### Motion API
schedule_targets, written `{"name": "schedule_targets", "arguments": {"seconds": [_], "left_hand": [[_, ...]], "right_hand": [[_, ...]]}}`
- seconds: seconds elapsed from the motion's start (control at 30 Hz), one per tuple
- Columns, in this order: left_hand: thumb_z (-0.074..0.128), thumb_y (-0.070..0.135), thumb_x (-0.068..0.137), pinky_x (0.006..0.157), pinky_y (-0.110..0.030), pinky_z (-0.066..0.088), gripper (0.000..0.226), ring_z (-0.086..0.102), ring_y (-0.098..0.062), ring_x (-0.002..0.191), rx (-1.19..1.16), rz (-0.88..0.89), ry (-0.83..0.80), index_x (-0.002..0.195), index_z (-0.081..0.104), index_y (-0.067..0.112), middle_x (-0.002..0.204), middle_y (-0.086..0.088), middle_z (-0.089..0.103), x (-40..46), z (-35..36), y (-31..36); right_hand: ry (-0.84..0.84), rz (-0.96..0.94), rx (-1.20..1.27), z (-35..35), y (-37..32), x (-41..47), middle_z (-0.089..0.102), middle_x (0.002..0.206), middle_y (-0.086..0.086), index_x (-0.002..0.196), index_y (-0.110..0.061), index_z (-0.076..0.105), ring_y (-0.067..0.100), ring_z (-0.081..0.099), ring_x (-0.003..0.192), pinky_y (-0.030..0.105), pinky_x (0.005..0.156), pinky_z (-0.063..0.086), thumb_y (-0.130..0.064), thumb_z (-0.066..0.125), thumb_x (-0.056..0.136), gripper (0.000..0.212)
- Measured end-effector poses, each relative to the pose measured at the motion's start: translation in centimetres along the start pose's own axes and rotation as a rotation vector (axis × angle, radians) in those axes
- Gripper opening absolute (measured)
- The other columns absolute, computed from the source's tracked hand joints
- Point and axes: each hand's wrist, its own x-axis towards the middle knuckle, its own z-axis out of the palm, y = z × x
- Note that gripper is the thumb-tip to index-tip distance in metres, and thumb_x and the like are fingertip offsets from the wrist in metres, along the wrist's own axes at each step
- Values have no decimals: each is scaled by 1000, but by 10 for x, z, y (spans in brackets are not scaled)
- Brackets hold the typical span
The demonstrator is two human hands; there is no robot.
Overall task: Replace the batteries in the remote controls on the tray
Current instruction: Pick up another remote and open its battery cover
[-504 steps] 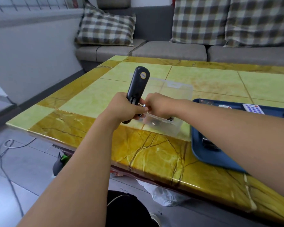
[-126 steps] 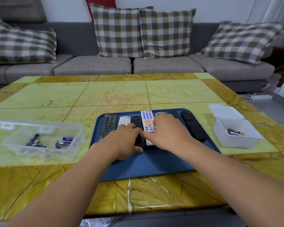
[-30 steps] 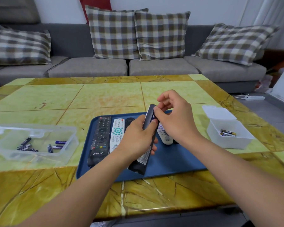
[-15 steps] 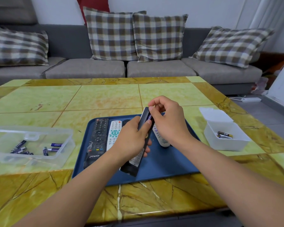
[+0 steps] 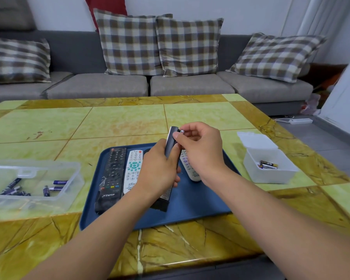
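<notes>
While the left hand [image 5: 160, 170] is gripping a long black remote control [image 5: 170, 146] above the blue plastic tray [image 5: 198, 201], the right hand [image 5: 200, 150] is pinching a small battery [image 5: 182, 131] at its top end

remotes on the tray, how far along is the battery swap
Done: cannot tell which remotes are finished. In hand: the left hand grips a black remote upright over the blue tray while the right hand pinches a battery at its top end. Left: at least three remotes lie on the tray; batteries sit in the clear bin and white box.
</notes>
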Motion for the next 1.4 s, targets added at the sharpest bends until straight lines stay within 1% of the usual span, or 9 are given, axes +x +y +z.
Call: {"name": "schedule_targets", "arguments": {"seconds": [0.3, 0.43, 0.6, 0.77, 0.93, 1.1, 1.2, 1.3, 1.4], "left_hand": [[52, 36, 103, 52, -34, 57, 27, 64, -24, 54, -290, -191, -210, 112, 57, 12, 77, -16, 69, 0, -17, 9], [51, 36, 104, 55, -34, 58, 26, 64, -25, 56, -278, -216, -326, 118, 58, 15, 77, -14, 70, -1, -27, 10], [33, 62, 100, 58, -35, 59, 65, 68, -28, 65, -399, -358, -464, 121, 60, 7, 92, -16, 72, 5, -44, 10], [33, 82, 85, 80, -53, 59, 100, 61, -54, 114, -885, -434, -545, 140, 50, 1, 133, -31, 59, 14, -83, 4], [54, 68, 86, 90, -39, 59, 82, 65, -40, 114, -1193, -312, -360, 136, 56, 2, 134, -19, 62, 20, -82, 1], [42, 38, 105, 70, -33, 54, 28, 70, -20, 85, -737, -73, -178, 125, 53, 22, 116, -6, 70, 19, -44, 8], [33, 45, 106, 59, -31, 47, 36, 71, -21, 80, -773, -129, -120, 129, 47, 21, 98, -6, 73, 13, -33, 14], [35, 47, 106, 69, -37, 57, 47, 67, -21, 81, -864, -195, -53, 132, 49, 9, 86, -7, 65, 15, -34, 14], [32, 50, 106, 66, -40, 61, 54, 67, -25, 85, -849, -246, -30, 122, 58, 6, 93, -9, 67, 14, -36, 15]], "right_hand": [[-110, 642, 734, -25, -4, 24, 58, 74, 6, 109, -5, 64, 13, 54, 61, 22, 52, 49, 3, 43, 100, 24], [-261, 620, 417, -29, 0, 23, 32, 58, -3, 97, -8, 65, 10, 27, 48, 22, 45, 27, -17, 47, 103, 21], [-515, 365, 93, -24, -1, 17, 39, 52, -11, 89, -10, 71, 9, 22, 48, 24, 45, 19, -41, 61, 96, 32], [-448, 486, 144, -30, 4, 19, 21, 62, -4, 84, -17, 64, 10, 14, 50, 24, 45, 11, -39, 64, 94, 24], [-459, 624, 311, -29, -3, 16, 22, 60, -5, 87, -13, 63, 8, 15, 46, 19, 41, 12, -42, 60, 96, 30], [-668, 699, 341, -12, -11, -10, 22, 61, -5, 104, -14, 55, 5, 14, 47, 16, 37, 13, -47, 58, 95, 34], [-702, 530, 2, -2, -14, -16, 28, 61, -1, 93, -15, 55, 8, 19, 44, 19, 38, 16, -55, 60, 91, 40], [-390, 124, -157, -1, -12, -13, 58, 64, -1, 70, -6, 63, 8, 53, 52, 26, 55, 42, -36, 79, 82, 35], [-165, -291, -222, -2, -15, -16, 65, 73, -9, 79, -15, 63, 5, 59, 66, 22, 60, 44, -15, 80, 76, 18]]}}
